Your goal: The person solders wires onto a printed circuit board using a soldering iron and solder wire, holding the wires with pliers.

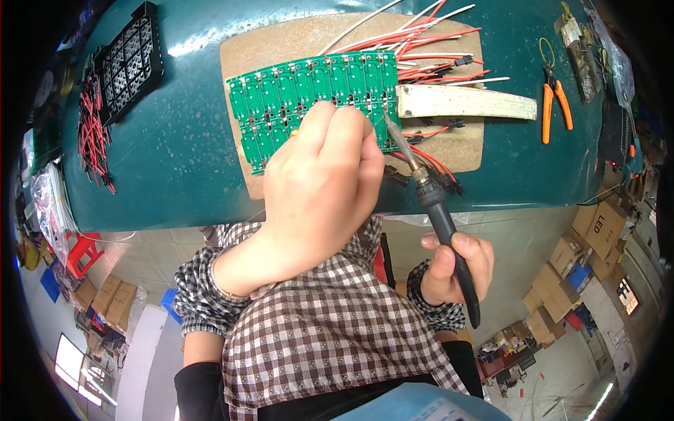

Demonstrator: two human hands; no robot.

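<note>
A panel of green circuit boards (321, 76) lies on a brown board (239, 52). My left hand (316, 179) is closed over the panel's lower middle, fingertips pinched and mostly hidden. A thin strand like solder wire runs from it toward the iron's tip. My right hand (463, 266) grips the black handle of a soldering iron (439, 214), its tip touching or just above the panel's right part. A cream-coloured bar (467, 102) rests at the panel's right edge. Red and white wires (435, 42) with black connectors stick out behind and right of the panel.
On the green table (189, 126), a black grid tray (133, 59) and a bundle of red and black wires (93, 133) lie at left. Orange-handled cutters (556, 105) lie at right. Cardboard boxes (554, 302) stand on the floor at right, a red stool (84, 252) at left.
</note>
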